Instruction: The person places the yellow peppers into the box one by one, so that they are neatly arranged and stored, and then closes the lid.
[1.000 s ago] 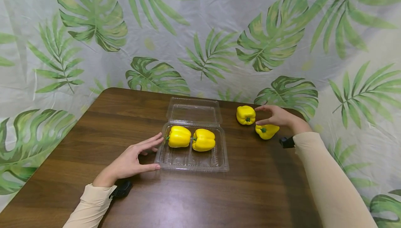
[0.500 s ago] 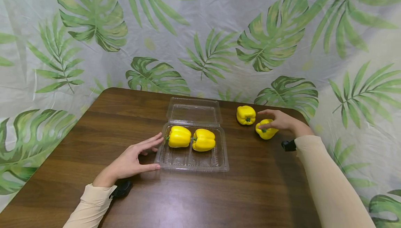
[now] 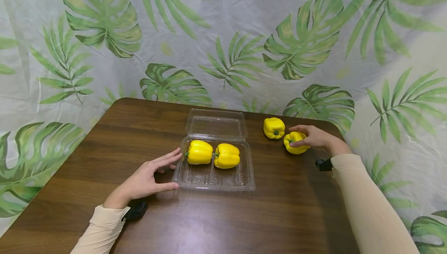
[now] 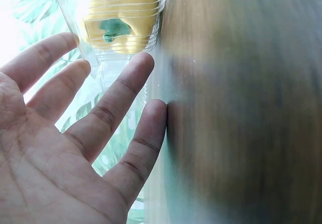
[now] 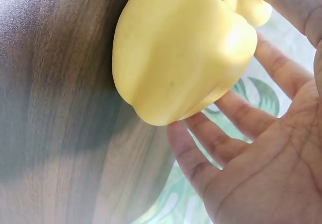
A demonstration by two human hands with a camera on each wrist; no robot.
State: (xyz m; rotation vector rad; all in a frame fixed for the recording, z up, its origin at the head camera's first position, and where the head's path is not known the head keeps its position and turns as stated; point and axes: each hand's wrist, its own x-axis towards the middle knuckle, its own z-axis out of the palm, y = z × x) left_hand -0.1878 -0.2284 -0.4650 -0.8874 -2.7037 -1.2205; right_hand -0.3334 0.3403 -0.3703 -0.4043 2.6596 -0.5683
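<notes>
A clear hinged plastic container [image 3: 209, 181] lies with its lid folded back. Two yellow bell peppers sit in it, a left bell pepper [image 3: 200, 152] and a right bell pepper [image 3: 227, 156]. My left hand [image 3: 148, 178] spreads along the container's left side, thumb at the front corner and fingertips right at the rim. On the right, my right hand [image 3: 314, 137] grips another yellow bell pepper [image 5: 176, 53], thumb across its near side and fingers behind it. Just left of that hand, a further yellow bell pepper [image 3: 274, 128] rests on the table, stem toward me.
The brown wooden table [image 3: 223, 223] runs back to a hanging cloth [image 3: 241, 21] printed with green leaves. The transparent lid [image 3: 217, 124] lies flat behind the container. The table's back right corner is close beyond my right hand.
My right hand has come down and nearer from between the two loose peppers onto the nearer one, which has shifted slightly. My left hand and the container have stayed put.
</notes>
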